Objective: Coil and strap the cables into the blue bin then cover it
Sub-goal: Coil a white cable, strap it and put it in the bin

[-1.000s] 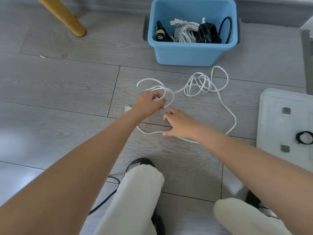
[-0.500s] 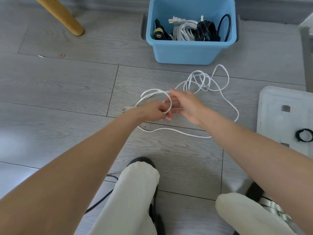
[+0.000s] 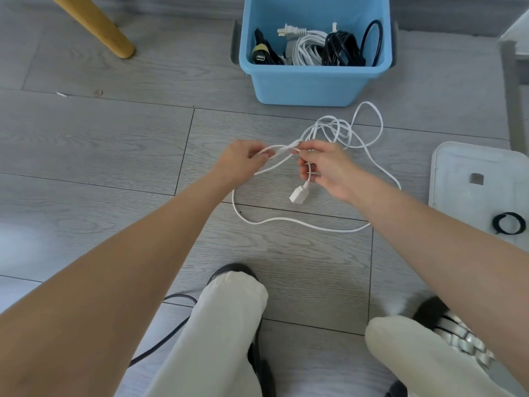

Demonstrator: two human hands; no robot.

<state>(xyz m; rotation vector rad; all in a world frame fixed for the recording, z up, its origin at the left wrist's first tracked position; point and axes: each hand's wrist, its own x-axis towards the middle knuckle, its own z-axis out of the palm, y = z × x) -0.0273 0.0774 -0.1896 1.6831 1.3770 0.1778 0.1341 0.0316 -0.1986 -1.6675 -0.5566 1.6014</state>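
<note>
I see both hands pinching the white cable (image 3: 303, 223): the left hand (image 3: 243, 163) grips a loop, the right hand (image 3: 326, 170) holds strands, with the white connector (image 3: 297, 194) dangling below its fingers. The rest sprawls over the grey floor (image 3: 114, 144) before the blue bin (image 3: 315, 78), which holds coiled cables. A white lid (image 3: 475, 202) carrying 1 black strap (image 3: 508, 222) lies right; a wooden leg (image 3: 100, 27) stands far left.

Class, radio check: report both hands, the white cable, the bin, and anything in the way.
Both hands grip the white cable, mostly loose on the floor. Bin open, holds coiled cables. Lid lies right, strap on it. Nothing blocks the bin.
</note>
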